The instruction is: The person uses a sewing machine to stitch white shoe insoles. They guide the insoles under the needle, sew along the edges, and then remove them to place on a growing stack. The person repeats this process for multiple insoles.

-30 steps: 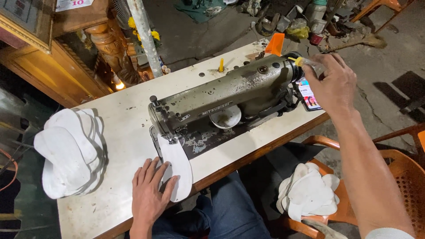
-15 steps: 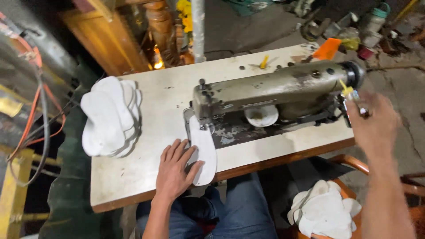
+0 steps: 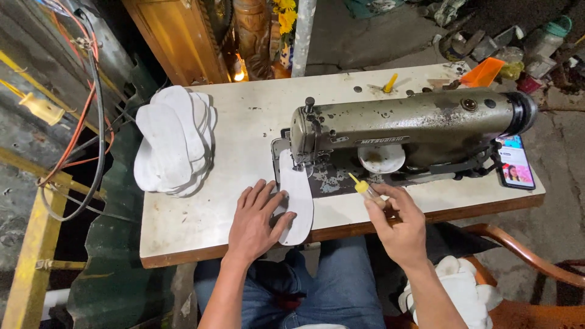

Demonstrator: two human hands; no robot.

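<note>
The person's left hand [image 3: 259, 218] lies flat, fingers spread and released, pressing on the near part of a white, flat, sole-shaped insole piece [image 3: 296, 201] that rests on the cream-white worktable [image 3: 244, 131], its far end tucked under the needle end of the worn olive-grey metal sewing machine [image 3: 408, 131]. That piece looks light and thin, likely foam or felted board, flexible enough to buckle if pushed from one end, so I would judge it best handled as it is here: a flat palm and spread fingertips on its broad face beside the seam line, not a pinch at the rim. Its matte surface should grip the fingers well, though it could slide freely on the smooth tabletop. The right hand [image 3: 399, 226] is clenched around a small clear bottle with a yellow nozzle tip [image 3: 364, 189], the tip pointing up and left toward the machine bed (an oiler or a glue bottle, I cannot tell which); it seems light and rigid enough to hold by the barrel, as it is. A fanned stack of matching white insole pieces [image 3: 173, 143] sits well apart at the left of the table, a smartphone with a lit screen [image 3: 515, 164] lies beside the machine's right end, and more white pieces are piled on an orange chair [image 3: 524, 262] near the right knee.
</note>
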